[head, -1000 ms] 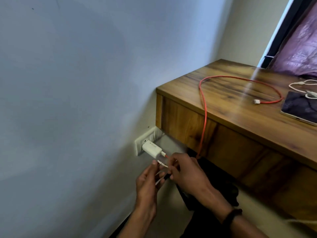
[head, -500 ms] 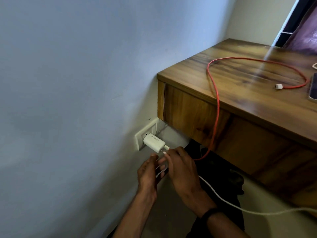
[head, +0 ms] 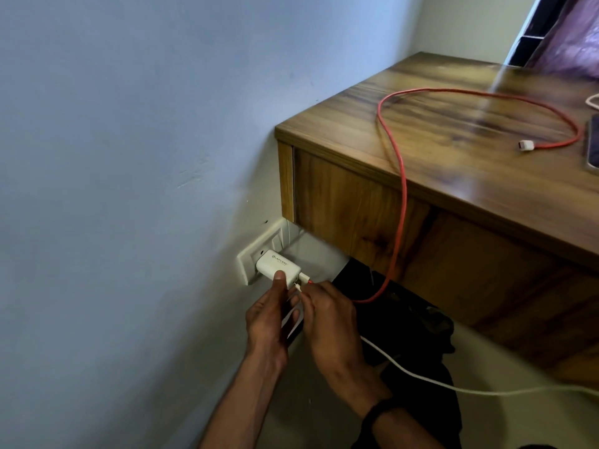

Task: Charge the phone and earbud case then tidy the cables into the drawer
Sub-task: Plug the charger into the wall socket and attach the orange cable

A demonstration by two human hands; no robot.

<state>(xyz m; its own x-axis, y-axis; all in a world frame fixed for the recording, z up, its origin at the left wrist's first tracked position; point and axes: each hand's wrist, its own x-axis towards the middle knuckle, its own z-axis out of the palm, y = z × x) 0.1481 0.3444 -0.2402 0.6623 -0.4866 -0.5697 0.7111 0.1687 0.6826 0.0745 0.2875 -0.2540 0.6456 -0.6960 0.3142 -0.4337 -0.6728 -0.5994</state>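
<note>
Our left hand [head: 267, 314] grips the charger [head: 278, 266] in the wall socket [head: 251, 261]; our right hand [head: 327, 311] pinches the white cable's [head: 421, 374] plug at its port. A skewed push could miss or loosen the charger. The red cable [head: 402, 189] trails onto the counter [head: 437, 124], beside the phone [head: 593, 144].

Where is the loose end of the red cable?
In the head view, the red cable's plug lies on the desk, far right, beside the phone.
</note>
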